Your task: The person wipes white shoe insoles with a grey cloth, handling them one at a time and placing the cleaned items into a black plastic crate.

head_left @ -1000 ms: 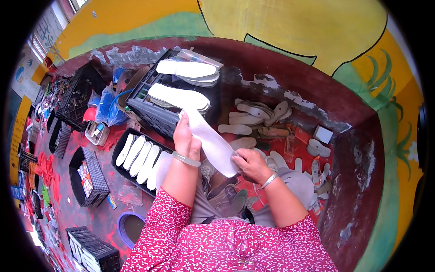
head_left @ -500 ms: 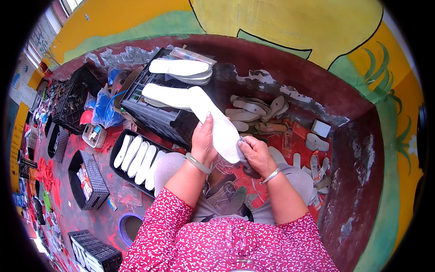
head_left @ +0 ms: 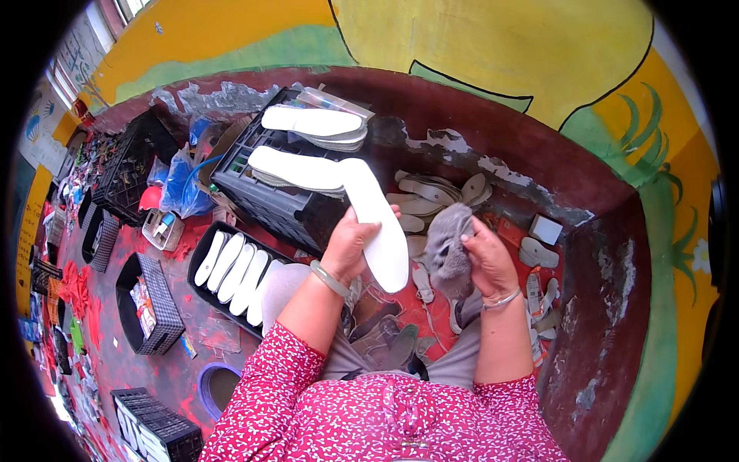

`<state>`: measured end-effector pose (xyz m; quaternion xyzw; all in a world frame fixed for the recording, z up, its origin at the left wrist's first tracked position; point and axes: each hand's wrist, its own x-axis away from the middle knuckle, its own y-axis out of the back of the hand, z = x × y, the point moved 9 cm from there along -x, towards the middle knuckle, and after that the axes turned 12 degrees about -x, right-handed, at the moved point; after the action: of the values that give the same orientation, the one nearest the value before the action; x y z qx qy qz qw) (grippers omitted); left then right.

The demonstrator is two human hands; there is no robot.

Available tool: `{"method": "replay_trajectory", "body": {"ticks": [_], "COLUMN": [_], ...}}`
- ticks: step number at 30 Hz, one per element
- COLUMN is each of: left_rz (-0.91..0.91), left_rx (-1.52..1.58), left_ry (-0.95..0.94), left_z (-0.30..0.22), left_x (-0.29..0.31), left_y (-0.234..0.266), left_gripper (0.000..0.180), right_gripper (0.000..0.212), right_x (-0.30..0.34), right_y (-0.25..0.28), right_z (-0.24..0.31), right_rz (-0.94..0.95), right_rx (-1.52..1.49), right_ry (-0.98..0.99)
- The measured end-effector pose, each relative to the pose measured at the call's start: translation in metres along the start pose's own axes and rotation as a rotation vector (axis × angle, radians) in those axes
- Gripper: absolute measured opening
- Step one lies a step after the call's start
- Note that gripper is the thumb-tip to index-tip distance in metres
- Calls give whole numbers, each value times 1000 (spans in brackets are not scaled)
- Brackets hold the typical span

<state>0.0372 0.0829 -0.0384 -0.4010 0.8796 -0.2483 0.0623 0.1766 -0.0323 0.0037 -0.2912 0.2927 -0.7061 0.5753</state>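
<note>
In my left hand (head_left: pixel 346 245) is a white insole (head_left: pixel 381 231), gripped along its edge between thumb and fingers and slanting down toward me. Its upper end lies close to a stack of white insoles (head_left: pixel 289 165) on an upturned black crate (head_left: pixel 258 196). My right hand (head_left: pixel 491 260) pinches a grey fluffy cloth (head_left: pixel 448 258) with dark spots, held up to the right of the insole and apart from it. Another insole stack (head_left: pixel 315 123) rests farther back on the crate.
Left of my knee, a black bin (head_left: pixel 202 254) holds several white insoles in a row. Loose insoles (head_left: pixel 431 189) pile up against the wall ahead. A checked basket (head_left: pixel 162 319) and a purple-rimmed bucket (head_left: pixel 206 389) stand at the left. The dark red wall (head_left: pixel 593 323) closes off the right side.
My right hand has moved right, away from the insole, lifting the grey cloth into fuller view. My left hand still holds the insole, which now hangs slightly lower and steeper.
</note>
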Motion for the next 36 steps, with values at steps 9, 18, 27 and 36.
{"method": "replay_trajectory", "body": {"ticks": [9,18,27,36], "left_rz": [318,534,380,385], "left_rx": [-128,-167,66,56], "left_ry": [200,337,174,223], "left_z": [41,54,45,47], "left_x": [21,48,25,30], "left_y": [-57,-80,-65,-55], "left_gripper": [67,66,66,66], "right_gripper": [27,28,26,25], "right_x": [16,20,25,16], "right_y": [-45,-29,-65,-57], "right_z": [7,40,-14,-4], "right_rz": [44,-305,2,-98], "right_rx": [1226,1291,1492,1456], "right_ry": [707,865,884,857]}}
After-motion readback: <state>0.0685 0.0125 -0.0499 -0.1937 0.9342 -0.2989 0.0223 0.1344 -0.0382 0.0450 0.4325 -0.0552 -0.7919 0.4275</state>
